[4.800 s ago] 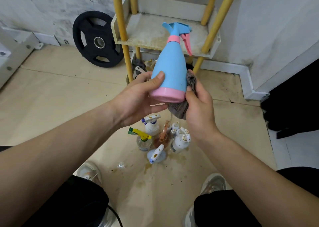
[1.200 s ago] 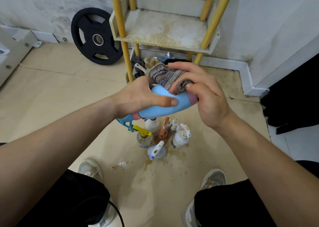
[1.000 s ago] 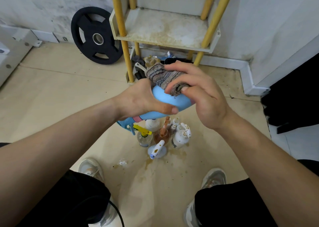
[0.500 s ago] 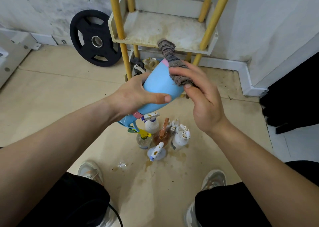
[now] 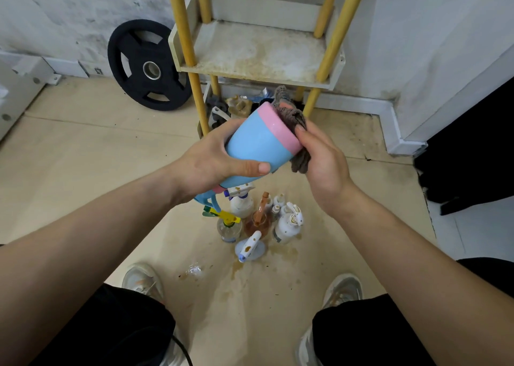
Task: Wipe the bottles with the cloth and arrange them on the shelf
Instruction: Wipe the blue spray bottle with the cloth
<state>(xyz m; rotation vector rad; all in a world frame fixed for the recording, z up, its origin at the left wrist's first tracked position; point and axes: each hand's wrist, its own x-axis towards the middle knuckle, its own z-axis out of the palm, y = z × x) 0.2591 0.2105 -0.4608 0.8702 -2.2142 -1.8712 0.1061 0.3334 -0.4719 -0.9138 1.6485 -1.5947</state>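
My left hand (image 5: 211, 159) grips a blue spray bottle (image 5: 258, 145) with a pink base, tilted so its base points up and away and its spray head hangs down by my wrist. My right hand (image 5: 322, 159) holds a grey-brown cloth (image 5: 294, 120) against the bottle's pink bottom. Several other spray bottles (image 5: 250, 221), white, clear and amber, stand clustered on the floor below my hands. The shelf (image 5: 258, 51), stained cream with yellow posts, stands just beyond with nothing on its visible tier.
A black weight plate (image 5: 147, 65) leans on the wall left of the shelf. Clutter lies under the shelf's lowest tier. The floor is stained brown around the bottles. My two shoes (image 5: 144, 282) flank the bottles. A dark object sits at the far right.
The bottle has been tipped from upright to base-up over the past seconds. My right hand has slid the cloth from the bottle's side onto its pink bottom.
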